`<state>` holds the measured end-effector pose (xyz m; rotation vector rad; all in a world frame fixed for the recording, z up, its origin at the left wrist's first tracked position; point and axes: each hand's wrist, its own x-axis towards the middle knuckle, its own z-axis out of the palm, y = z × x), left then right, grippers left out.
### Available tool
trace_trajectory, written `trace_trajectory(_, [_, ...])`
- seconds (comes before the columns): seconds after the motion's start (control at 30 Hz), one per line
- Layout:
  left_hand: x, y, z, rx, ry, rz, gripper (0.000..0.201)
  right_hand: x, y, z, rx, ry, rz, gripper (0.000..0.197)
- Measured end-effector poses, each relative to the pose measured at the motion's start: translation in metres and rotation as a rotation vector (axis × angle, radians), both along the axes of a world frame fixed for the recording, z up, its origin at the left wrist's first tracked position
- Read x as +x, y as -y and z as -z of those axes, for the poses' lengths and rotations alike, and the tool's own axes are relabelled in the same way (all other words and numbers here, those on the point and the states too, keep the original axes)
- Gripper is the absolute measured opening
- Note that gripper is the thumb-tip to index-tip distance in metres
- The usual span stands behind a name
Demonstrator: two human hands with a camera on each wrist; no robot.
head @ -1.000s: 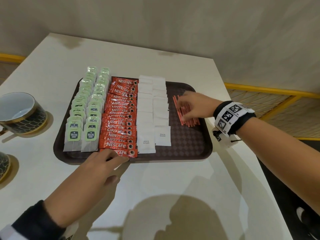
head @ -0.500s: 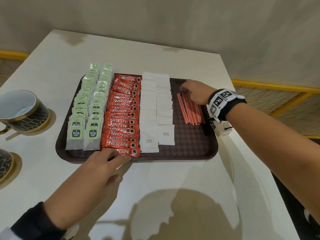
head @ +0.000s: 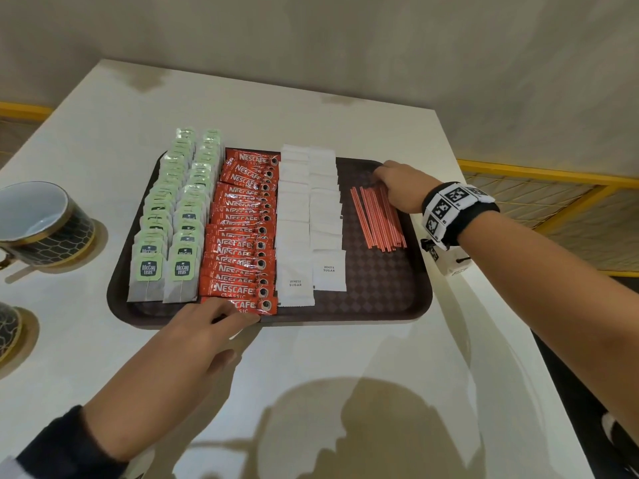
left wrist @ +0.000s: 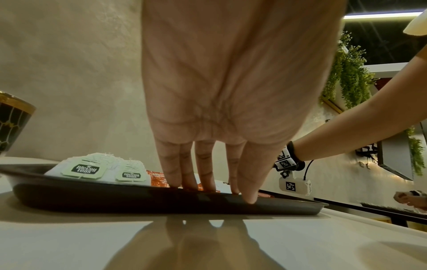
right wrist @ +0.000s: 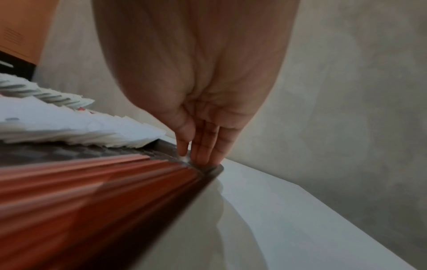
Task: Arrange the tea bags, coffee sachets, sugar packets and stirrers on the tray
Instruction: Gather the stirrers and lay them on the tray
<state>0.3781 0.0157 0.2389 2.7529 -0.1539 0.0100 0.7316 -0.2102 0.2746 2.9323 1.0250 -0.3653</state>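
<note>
At the tray's (head: 420, 299) two o'clock corner, the right hand (head: 403, 188) sets straight fingertips (right wrist: 203, 157) against the stirrers' (head: 378, 219) far ends. Best squared by gentle pushing toward six o'clock. At six o'clock, the left hand (head: 204, 326) rests extended fingers (left wrist: 173, 169) on the nearest coffee sachet (head: 242, 305), steadying the tray.

Café-like room: hanging plants (left wrist: 346, 73), gilt-rimmed cups (head: 38, 226), counter railing (head: 539, 171).

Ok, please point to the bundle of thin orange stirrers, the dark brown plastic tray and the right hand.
Bundle of thin orange stirrers (head: 378, 221): head view, middle of the sticks.
Dark brown plastic tray (head: 373, 281): head view, bare patterned floor.
Right hand (head: 403, 186): head view, back of the hand.
</note>
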Motion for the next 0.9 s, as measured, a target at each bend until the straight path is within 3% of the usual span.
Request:
trace_trajectory(0.23, [-0.001,0.001,-0.001,-0.012,0.003,-0.009,0.071,-0.018,-0.027,0.005,-0.055,-0.064,-0.190,0.034])
trace_trajectory(0.5, [-0.005,0.001,-0.001,-0.032,-0.028,-0.008,0.069,-0.026,-0.008,-0.005,-0.015,-0.016,-0.220,0.039])
trace_trajectory(0.67, [-0.004,0.001,-0.003,-0.030,-0.036,0.008,0.063,-0.048,-0.004,-0.013,-0.057,-0.022,-0.344,0.034])
trace_trajectory(0.8, [-0.004,0.001,-0.004,-0.034,-0.042,0.022,0.058,-0.061,-0.002,-0.013,-0.157,-0.077,-0.274,0.038])
trace_trajectory(0.9, [-0.003,0.000,-0.003,-0.021,-0.065,0.022,0.059,-0.062,0.004,-0.017,-0.178,-0.074,-0.243,0.031])
